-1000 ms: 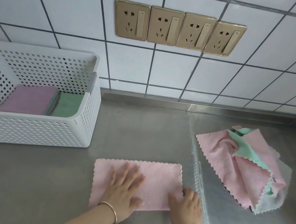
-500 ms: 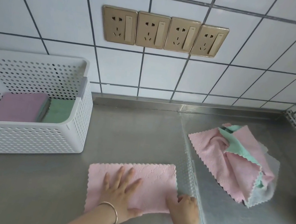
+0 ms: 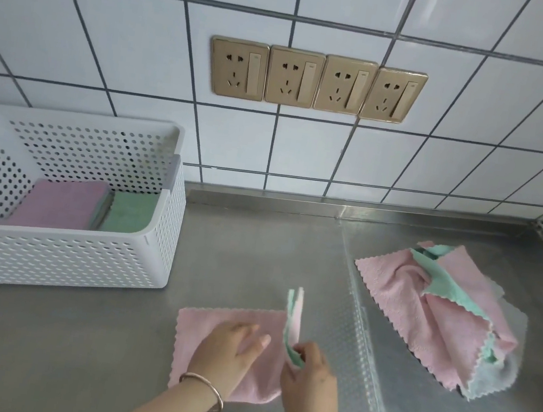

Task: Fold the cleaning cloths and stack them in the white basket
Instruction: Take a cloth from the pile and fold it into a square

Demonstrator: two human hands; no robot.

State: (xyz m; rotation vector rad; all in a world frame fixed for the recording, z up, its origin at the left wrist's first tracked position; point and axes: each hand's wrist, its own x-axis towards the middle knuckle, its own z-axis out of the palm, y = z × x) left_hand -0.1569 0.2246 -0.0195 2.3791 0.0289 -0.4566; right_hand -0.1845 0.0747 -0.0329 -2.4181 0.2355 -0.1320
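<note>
In the head view, the pink cleaning cloth [image 3: 228, 338] lies near the front edge of the steel counter [image 3: 73, 335], about midway along it. A second ago it lay flat as a long rectangle under both palms; now its right end stands upright, showing the green underside. The right hand [image 3: 309, 380] has pinched that end, fingers clamped on the cloth's lower right corner, and is carrying it over toward the left. The left hand [image 3: 231, 345] stays flat on the cloth's left half, fingers spread apart, pinning it. I judge this as the second fold under way, which should leave a packet small enough for the basket.

The white basket [image 3: 59, 257] sits at the counter's left side against the tiled wall, well apart from the hands, and already holds a folded pink cloth [image 3: 59, 205] and a folded green cloth [image 3: 131, 211] side by side. Toward the right back corner a heap of unfolded cloths [image 3: 435, 314], pink and green, waits, so several remain. Four wall sockets [image 3: 316, 80] are above. Nothing blocks the path to the basket.
</note>
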